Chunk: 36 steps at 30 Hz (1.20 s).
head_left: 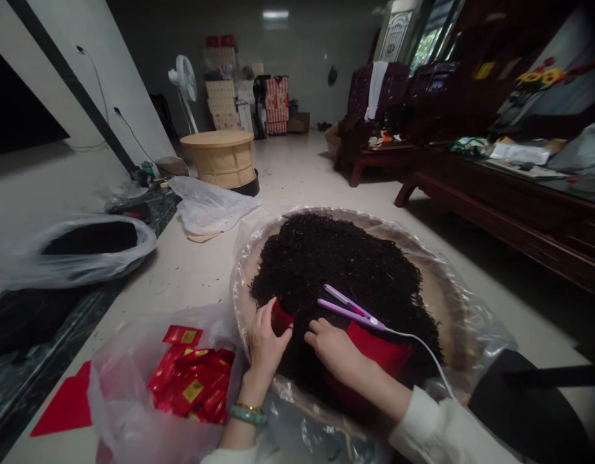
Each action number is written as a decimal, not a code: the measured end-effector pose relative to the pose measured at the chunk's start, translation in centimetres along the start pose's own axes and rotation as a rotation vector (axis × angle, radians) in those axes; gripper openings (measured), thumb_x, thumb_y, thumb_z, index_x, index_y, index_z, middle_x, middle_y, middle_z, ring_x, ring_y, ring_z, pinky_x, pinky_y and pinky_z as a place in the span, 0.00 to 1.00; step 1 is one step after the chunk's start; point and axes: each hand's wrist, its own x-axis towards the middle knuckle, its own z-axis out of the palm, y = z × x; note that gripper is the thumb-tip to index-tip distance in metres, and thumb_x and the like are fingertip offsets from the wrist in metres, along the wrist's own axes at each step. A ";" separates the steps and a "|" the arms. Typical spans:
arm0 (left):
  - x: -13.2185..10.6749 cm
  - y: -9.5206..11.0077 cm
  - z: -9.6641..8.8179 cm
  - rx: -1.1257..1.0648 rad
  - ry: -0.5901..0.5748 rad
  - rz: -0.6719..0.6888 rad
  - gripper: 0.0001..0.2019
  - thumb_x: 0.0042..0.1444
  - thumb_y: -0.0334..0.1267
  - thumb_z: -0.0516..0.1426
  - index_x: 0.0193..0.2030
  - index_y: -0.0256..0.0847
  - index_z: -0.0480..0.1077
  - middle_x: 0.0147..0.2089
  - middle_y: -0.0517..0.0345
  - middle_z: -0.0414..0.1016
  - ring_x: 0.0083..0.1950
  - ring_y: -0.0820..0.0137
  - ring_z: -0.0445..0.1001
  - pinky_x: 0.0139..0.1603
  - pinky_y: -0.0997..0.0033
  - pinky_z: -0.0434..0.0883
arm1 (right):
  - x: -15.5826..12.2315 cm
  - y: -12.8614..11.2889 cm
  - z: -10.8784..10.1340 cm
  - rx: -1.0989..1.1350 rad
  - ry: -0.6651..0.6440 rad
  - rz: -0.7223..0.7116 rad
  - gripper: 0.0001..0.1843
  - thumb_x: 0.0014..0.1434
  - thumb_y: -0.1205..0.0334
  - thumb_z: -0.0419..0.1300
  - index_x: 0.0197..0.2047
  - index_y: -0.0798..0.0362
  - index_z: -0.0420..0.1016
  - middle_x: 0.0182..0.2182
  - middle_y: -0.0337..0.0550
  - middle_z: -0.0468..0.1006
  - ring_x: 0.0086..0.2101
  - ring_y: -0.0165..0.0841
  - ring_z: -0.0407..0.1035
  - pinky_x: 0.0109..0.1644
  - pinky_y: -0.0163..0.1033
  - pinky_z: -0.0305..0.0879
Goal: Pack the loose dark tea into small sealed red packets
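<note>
My left hand (267,341), with a jade-green bangle at the wrist, holds a small red packet (281,318) upright over the near left side of a large round tray (454,303). Dark, dried, tea-like leaves (340,258) are heaped in this plastic-lined tray. Just right of the packet, my right hand (329,345) is low at the leaves with its fingers curled together; what they hold is hidden. Beyond it, a purple hair straightener (353,312) lies on the heap with its plates apart. Red material (379,348) lies partly under my right forearm.
Shiny red packets (194,386) fill a clear plastic bag (118,406) at the left. Behind it stands an open bag of dark leaves (92,238). A white cord (430,357) crosses the tray's right side. A dark stool (527,406) is close at right.
</note>
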 end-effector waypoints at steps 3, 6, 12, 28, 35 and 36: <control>-0.1 0.0 0.0 -0.008 -0.008 0.008 0.31 0.49 0.29 0.61 0.61 0.40 0.60 0.55 0.46 0.71 0.56 0.59 0.71 0.54 0.55 0.74 | 0.7 1.3 -1.7 0.284 0.158 0.001 0.15 0.53 0.80 0.57 0.37 0.53 0.77 0.38 0.46 0.77 0.40 0.38 0.72 0.43 0.39 0.69; -0.1 0.2 0.1 -0.014 -0.009 0.021 0.32 0.48 0.28 0.61 0.61 0.42 0.61 0.54 0.48 0.72 0.55 0.59 0.72 0.53 0.55 0.74 | 1.8 1.8 -3.4 0.539 0.370 -0.036 0.12 0.56 0.73 0.59 0.40 0.50 0.77 0.39 0.44 0.77 0.41 0.36 0.72 0.46 0.41 0.69; -0.2 0.4 0.5 -0.011 0.032 0.025 0.32 0.46 0.26 0.61 0.60 0.41 0.62 0.52 0.46 0.72 0.54 0.56 0.73 0.53 0.53 0.74 | 3.9 0.4 -4.3 0.741 0.473 -0.072 0.15 0.61 0.62 0.57 0.51 0.48 0.75 0.46 0.47 0.77 0.43 0.38 0.72 0.47 0.43 0.68; 0.0 1.1 0.1 -0.117 -0.063 -0.051 0.42 0.39 0.40 0.69 0.63 0.40 0.61 0.54 0.44 0.72 0.56 0.51 0.70 0.57 0.47 0.68 | 3.9 0.6 -2.9 0.299 0.294 -0.030 0.10 0.63 0.65 0.57 0.31 0.51 0.77 0.31 0.46 0.78 0.40 0.41 0.66 0.45 0.45 0.62; 0.5 1.3 -1.1 -0.696 -0.519 -0.420 0.19 0.42 0.37 0.66 0.44 0.36 0.75 0.39 0.53 0.82 0.39 0.61 0.79 0.44 0.61 0.75 | 3.4 3.1 -4.1 0.819 0.257 -0.066 0.11 0.59 0.54 0.59 0.32 0.49 0.81 0.31 0.42 0.81 0.34 0.38 0.73 0.41 0.42 0.66; 0.4 1.4 -1.0 -0.711 -0.512 -0.450 0.19 0.41 0.37 0.67 0.43 0.35 0.75 0.38 0.53 0.82 0.38 0.61 0.79 0.43 0.62 0.76 | 3.4 3.5 -4.1 0.861 0.300 -0.017 0.11 0.58 0.53 0.60 0.32 0.48 0.81 0.31 0.43 0.81 0.34 0.38 0.73 0.41 0.42 0.67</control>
